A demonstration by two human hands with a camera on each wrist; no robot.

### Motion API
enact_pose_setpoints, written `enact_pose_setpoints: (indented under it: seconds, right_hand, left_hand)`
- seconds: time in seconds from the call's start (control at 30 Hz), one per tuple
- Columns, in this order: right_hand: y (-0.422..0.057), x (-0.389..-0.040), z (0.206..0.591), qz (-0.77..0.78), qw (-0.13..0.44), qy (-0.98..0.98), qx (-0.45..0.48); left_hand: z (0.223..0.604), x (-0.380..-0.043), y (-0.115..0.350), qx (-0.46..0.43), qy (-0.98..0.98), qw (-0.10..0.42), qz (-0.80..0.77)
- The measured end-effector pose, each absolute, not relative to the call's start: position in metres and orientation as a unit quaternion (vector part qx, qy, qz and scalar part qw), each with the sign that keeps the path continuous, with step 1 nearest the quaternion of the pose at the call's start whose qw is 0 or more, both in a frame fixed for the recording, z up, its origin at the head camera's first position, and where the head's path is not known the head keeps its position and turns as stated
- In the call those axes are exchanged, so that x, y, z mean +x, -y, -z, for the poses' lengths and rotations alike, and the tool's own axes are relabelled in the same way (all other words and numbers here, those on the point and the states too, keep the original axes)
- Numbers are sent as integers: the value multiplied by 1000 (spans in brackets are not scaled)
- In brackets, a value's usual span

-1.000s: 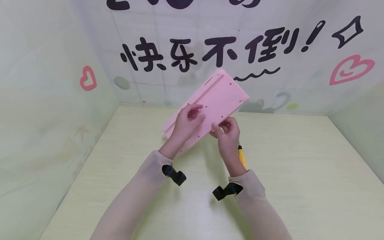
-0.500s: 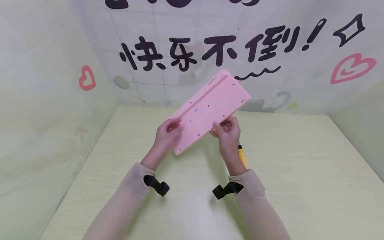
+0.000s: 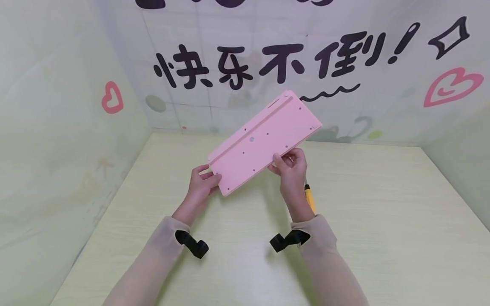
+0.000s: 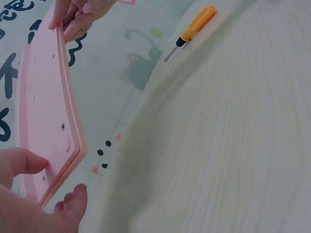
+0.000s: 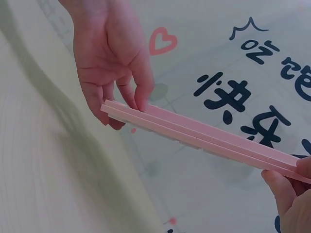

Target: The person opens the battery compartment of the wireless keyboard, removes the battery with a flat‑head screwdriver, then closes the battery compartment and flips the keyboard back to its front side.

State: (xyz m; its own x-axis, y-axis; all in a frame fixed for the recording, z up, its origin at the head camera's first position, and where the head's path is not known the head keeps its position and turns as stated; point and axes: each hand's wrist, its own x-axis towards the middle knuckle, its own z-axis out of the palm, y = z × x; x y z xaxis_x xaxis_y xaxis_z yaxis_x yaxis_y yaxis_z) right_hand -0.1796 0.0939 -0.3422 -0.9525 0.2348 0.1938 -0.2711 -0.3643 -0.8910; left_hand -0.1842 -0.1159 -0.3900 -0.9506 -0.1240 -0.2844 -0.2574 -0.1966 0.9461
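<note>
A pink keyboard (image 3: 268, 146) is held up off the table, tilted, its screw-dotted underside facing me. With the thumb on that underside and fingers behind, my left hand (image 3: 200, 185) pinches its lower left end. My right hand (image 3: 292, 172) grips the near long edge, right of the middle, thumb in front and fingers curled behind. From the right wrist, the keyboard (image 5: 194, 138) shows nearly edge-on, with pale keys peeking out below. The left wrist view has the left thumb (image 4: 26, 160) pressed against the casing near a corner.
A screwdriver (image 3: 309, 199) with a yellow handle and black collar lies on the pale wooden table (image 3: 383, 221), partly hidden behind the right wrist. Behind the table hangs a white cloth (image 3: 245, 25) with black lettering. Cloth sides rise left and right.
My left hand has slid down and left across the keyboard's underside to its left end and now pinches it there. The right hand keeps its grip; the keyboard has barely shifted.
</note>
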Motion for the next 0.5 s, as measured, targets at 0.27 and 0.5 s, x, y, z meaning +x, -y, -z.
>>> enact_pose_setpoints:
  seconds: [0.27,0.5]
  right_hand:
    - [-95,-181,343,-828,163,536,22]
    - [-99,-183,343,-835,188,517,36]
  left_hand:
    - [396,-183,118,-116,-592,56,-796]
    - [396,-181,119,-117,-582,40,-804]
